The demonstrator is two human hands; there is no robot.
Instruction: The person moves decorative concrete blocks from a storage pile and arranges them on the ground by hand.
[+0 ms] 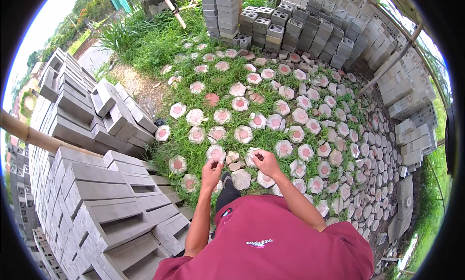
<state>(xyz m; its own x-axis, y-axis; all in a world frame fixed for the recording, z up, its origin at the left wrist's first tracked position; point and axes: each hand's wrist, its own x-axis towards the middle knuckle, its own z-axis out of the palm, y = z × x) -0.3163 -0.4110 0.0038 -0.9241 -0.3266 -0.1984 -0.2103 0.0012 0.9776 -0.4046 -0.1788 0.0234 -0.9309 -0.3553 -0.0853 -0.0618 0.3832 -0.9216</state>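
Both arms reach forward at waist height above a path of hexagonal pavers. My left hand (211, 173) is closed, thumb and fingertips pinched together in front of a pale paver (216, 153). A short way to its right, my right hand (267, 163) is also closed in a pinch, with another paver (251, 156) behind it. Whatever either pinch may hold is too small to make out. Between the hands, broken stone pieces (234, 161) lie on the ground below. My shod foot (226, 178) shows beside a whitish paver (240, 179).
Stacked grey concrete blocks (104, 183) rise close on my left, crossed by a bamboo pole (48, 137). More hollow blocks (276, 30) stand at the back, and block stacks (404, 89) line the right. Grass (193, 149) grows between the pavers.
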